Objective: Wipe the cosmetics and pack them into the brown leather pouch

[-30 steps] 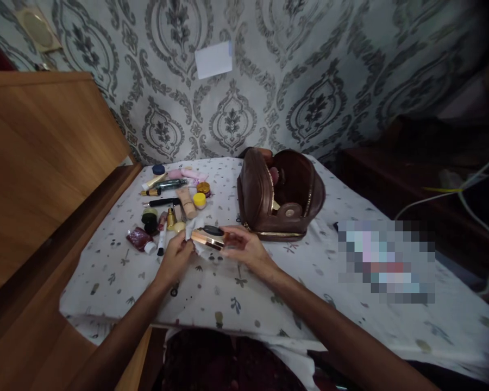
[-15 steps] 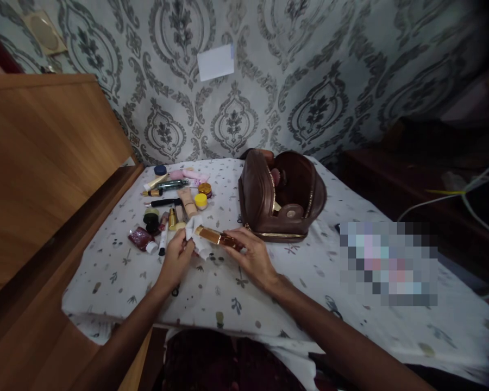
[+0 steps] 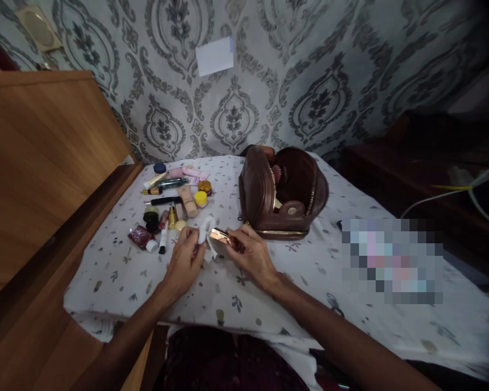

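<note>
Head view: left hand (image 3: 183,257) pinches tissue (image 3: 205,229), right hand (image 3: 254,254) a partly hidden gold item (image 3: 220,237).

Left of the brown bag (image 3: 257,195), you can pass along a bare strip of tablecloth (image 3: 224,182); past it, crowded cosmetics (image 3: 187,200) block you. Behind the bag, the patterned wall (image 3: 234,117) stops you. Your right hand (image 3: 255,255) bars the bag's near left corner; to its right, cloth lies open up to a pixelated item (image 3: 391,260).
</note>
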Action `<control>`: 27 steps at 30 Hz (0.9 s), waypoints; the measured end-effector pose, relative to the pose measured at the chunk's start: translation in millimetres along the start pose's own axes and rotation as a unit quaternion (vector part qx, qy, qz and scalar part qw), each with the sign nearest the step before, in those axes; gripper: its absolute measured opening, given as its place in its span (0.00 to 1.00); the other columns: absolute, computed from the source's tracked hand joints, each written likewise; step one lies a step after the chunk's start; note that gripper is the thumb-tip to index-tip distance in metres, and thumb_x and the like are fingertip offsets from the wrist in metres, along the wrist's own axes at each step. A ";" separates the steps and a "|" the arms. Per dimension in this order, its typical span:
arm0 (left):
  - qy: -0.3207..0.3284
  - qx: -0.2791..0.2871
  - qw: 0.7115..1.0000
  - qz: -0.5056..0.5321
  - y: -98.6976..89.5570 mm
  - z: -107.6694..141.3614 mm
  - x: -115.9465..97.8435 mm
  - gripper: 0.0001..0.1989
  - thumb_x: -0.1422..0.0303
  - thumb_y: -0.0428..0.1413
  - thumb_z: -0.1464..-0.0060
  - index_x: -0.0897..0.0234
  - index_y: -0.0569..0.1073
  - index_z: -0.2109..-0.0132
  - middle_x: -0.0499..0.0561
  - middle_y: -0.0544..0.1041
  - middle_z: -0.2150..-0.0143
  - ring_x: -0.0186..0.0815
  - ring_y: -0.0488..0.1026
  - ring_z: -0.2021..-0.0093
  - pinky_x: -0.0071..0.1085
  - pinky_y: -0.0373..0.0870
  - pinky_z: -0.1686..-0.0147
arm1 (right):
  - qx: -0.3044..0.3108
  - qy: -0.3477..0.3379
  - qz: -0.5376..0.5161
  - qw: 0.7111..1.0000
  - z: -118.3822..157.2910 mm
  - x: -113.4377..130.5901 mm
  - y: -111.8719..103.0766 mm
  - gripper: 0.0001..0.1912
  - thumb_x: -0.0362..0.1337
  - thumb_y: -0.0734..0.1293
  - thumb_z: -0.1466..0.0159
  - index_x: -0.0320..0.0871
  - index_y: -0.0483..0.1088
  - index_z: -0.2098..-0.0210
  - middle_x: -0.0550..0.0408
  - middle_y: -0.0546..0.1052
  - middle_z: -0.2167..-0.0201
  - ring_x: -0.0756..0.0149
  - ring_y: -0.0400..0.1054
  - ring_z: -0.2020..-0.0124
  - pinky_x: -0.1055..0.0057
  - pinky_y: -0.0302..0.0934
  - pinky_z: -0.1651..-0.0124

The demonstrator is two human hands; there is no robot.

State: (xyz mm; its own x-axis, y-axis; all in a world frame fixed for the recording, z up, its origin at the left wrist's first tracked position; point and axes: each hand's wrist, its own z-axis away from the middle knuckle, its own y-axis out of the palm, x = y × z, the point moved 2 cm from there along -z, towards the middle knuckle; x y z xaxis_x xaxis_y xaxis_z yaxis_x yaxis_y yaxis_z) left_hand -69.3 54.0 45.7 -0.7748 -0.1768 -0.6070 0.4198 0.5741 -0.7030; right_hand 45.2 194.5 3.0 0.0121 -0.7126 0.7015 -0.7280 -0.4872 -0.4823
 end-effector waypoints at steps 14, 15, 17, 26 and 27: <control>0.031 0.028 0.999 -0.005 5.7 -2.9 7.0 0.11 0.74 0.47 0.37 0.62 0.69 0.51 0.52 0.68 0.58 0.37 0.69 0.57 0.32 0.68 0.55 | -0.010 -0.046 0.007 0.999 0.9 9.2 -5.8 0.10 0.41 0.67 0.36 0.44 0.75 0.59 0.53 0.71 0.69 0.62 0.68 0.66 0.66 0.66 0.62; 0.030 0.021 0.999 -0.010 7.2 -3.8 9.4 0.08 0.73 0.47 0.37 0.63 0.69 0.55 0.51 0.68 0.60 0.37 0.68 0.57 0.33 0.68 0.55 | 0.001 -0.042 0.001 0.999 0.2 7.1 -5.3 0.11 0.41 0.67 0.37 0.44 0.75 0.58 0.52 0.71 0.68 0.62 0.68 0.66 0.66 0.66 0.61; 0.031 0.012 0.999 -0.016 9.5 -5.0 12.2 0.05 0.73 0.48 0.37 0.62 0.68 0.62 0.51 0.68 0.61 0.38 0.68 0.58 0.33 0.67 0.56 | 0.037 -0.027 0.000 0.999 -1.0 1.3 -3.0 0.13 0.41 0.70 0.39 0.43 0.74 0.56 0.52 0.71 0.66 0.60 0.68 0.64 0.65 0.66 0.59; 0.067 0.028 0.994 -0.077 9.5 0.6 3.3 0.22 0.76 0.45 0.39 0.62 0.65 0.39 0.54 0.65 0.52 0.38 0.68 0.54 0.35 0.69 0.53 | 0.163 0.025 0.032 0.986 -3.4 -15.4 11.5 0.13 0.31 0.67 0.42 0.40 0.71 0.56 0.49 0.73 0.61 0.59 0.67 0.59 0.63 0.61 0.53; 0.074 0.028 0.991 -0.104 9.4 2.2 1.2 0.24 0.76 0.45 0.40 0.61 0.64 0.37 0.55 0.65 0.51 0.40 0.68 0.54 0.37 0.70 0.54 | 0.163 0.027 0.030 0.986 -3.5 -14.5 11.4 0.13 0.30 0.67 0.42 0.40 0.71 0.57 0.49 0.73 0.62 0.58 0.67 0.59 0.63 0.61 0.53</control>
State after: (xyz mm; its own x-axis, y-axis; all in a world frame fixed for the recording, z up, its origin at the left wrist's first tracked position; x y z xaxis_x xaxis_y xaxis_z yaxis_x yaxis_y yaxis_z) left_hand -65.3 57.4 37.6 -0.9068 -0.1648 -0.3879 0.2658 0.4907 -0.8298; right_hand 34.4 201.0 -10.8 -0.0679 -0.7216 0.6889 -0.4665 -0.5875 -0.6613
